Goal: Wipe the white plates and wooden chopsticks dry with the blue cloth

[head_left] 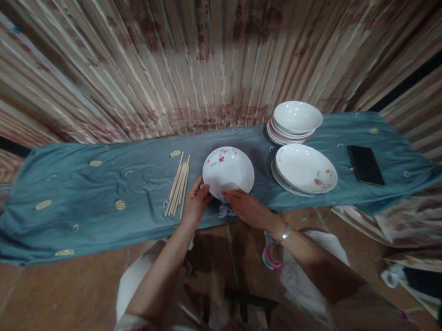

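**Flowered plate (230, 169) between chopsticks (178, 187) and stacked plates (304, 166)**

The left hand (196, 203) has thumb and fingers closed on its near-left rim. The right hand (249, 207) lays bent fingers at the near rim; whether they grip the cloth (226, 211) there, I cannot tell.

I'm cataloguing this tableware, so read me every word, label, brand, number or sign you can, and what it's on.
Nothing is legible.
Held floral plate: marks beside the flowers, too small to read.
Top stacked plate: marks by the flowers, likewise too small.
Blue-green tablecloth: little pale rectangles, too blurred to read.
Black smartphone: none visible.
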A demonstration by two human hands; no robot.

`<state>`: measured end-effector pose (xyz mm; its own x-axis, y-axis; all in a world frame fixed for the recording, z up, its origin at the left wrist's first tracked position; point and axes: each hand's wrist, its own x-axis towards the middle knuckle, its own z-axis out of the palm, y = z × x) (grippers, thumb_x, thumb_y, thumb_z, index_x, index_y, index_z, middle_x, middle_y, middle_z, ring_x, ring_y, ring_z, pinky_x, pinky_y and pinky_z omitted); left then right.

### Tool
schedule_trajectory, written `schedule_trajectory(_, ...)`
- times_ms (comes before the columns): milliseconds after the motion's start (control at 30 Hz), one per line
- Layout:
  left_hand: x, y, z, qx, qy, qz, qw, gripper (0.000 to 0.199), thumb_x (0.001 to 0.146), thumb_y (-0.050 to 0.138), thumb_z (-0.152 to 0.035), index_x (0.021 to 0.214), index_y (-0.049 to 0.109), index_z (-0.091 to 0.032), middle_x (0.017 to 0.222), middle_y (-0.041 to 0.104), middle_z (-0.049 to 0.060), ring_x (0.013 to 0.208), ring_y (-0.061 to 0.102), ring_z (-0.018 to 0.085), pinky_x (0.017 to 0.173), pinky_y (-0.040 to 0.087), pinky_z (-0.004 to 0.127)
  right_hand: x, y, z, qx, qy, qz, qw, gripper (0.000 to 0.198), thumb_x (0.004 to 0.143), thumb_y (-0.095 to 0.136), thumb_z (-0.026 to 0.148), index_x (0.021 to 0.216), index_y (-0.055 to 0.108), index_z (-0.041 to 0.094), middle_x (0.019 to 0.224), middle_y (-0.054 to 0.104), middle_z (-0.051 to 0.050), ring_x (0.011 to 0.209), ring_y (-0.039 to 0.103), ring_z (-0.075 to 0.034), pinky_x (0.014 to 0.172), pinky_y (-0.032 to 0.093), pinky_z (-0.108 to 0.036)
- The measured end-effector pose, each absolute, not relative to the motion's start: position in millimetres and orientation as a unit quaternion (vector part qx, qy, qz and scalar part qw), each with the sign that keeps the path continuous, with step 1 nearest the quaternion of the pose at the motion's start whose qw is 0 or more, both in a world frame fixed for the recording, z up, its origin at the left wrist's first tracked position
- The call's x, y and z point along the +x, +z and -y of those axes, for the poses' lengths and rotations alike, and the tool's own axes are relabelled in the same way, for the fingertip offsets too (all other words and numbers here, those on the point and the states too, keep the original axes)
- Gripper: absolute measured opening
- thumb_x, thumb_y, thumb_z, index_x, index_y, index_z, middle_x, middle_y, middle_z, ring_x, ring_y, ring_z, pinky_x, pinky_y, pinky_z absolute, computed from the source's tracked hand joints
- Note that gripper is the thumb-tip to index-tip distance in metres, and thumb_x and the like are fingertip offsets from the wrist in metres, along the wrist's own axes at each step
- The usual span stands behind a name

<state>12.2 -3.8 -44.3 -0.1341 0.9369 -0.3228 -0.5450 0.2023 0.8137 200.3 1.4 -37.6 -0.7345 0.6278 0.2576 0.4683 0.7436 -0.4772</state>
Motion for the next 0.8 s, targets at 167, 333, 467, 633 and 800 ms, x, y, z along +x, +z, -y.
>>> schedule_trajectory(167, 13.1, -41.1, 5.0, 0.227, 0.592, -0.468, 0.616, 0.07, 0.059, 0.086, -0.035, 0.122, 0.061, -0.02, 0.078, 0.072, -0.001, 0.068, 0.067, 0.014, 0.073, 0.056, 0.03, 219.1, -39.7, -6.1, -0.329, 0.158, 0.909, 0.199, 0.039, 0.085, 0.049, 0.004, 0.12, 0.066, 0.011, 0.123, 0.069, -0.014, 0.119, 0.057, -0.025, 0.104, 0.047, -0.046)
schedule_trajectory(333, 13.7, -40.2, 5.1, 0.245, 0.592, -0.472, 0.606, 0.068, 0.06, 0.086, -0.036, 0.12, 0.06, -0.019, 0.071, 0.07, -0.002, 0.067, 0.066, 0.013, 0.073, 0.057, 0.03, 227.8, -38.2, -13.6, -0.395, 0.121, 0.892, 0.182, 0.031, 0.085, 0.054, 0.007, 0.11, 0.071, 0.016, 0.115, 0.072, -0.01, 0.112, 0.055, -0.028, 0.097, 0.046, -0.047)
schedule_trajectory(467, 14.2, -41.5, 4.9, 0.248, 0.592, -0.476, 0.601, 0.069, 0.061, 0.085, -0.035, 0.123, 0.058, -0.019, 0.067, 0.068, -0.003, 0.068, 0.065, 0.013, 0.071, 0.056, 0.028, 230.5, -40.3, -26.0, -0.427, 0.09, 0.885, 0.165, 0.03, 0.087, 0.051, 0.007, 0.106, 0.072, 0.016, 0.11, 0.073, -0.011, 0.107, 0.055, -0.029, 0.094, 0.045, -0.046)
schedule_trajectory(633, 15.1, -40.8, 5.8, 0.232, 0.592, -0.48, 0.605, 0.067, 0.064, 0.084, -0.03, 0.124, 0.057, -0.02, 0.073, 0.069, -0.002, 0.071, 0.067, 0.014, 0.073, 0.057, 0.028, 229.3, -45.0, -44.7, -0.437, 0.056, 0.882, 0.164, 0.034, 0.089, 0.042, 0.004, 0.107, 0.07, 0.011, 0.11, 0.07, -0.015, 0.103, 0.056, -0.028, 0.097, 0.045, -0.043)
schedule_trajectory(800, 15.2, -41.1, 6.3, 0.246, 0.589, -0.48, 0.602, 0.063, 0.065, 0.083, -0.031, 0.121, 0.055, -0.021, 0.074, 0.069, -0.002, 0.071, 0.067, 0.014, 0.076, 0.057, 0.031, 220.3, -46.6, -60.2, -0.469, 0.036, 0.867, 0.165, 0.034, 0.092, 0.039, 0.005, 0.107, 0.069, 0.007, 0.11, 0.068, -0.018, 0.104, 0.055, -0.028, 0.099, 0.043, -0.042)
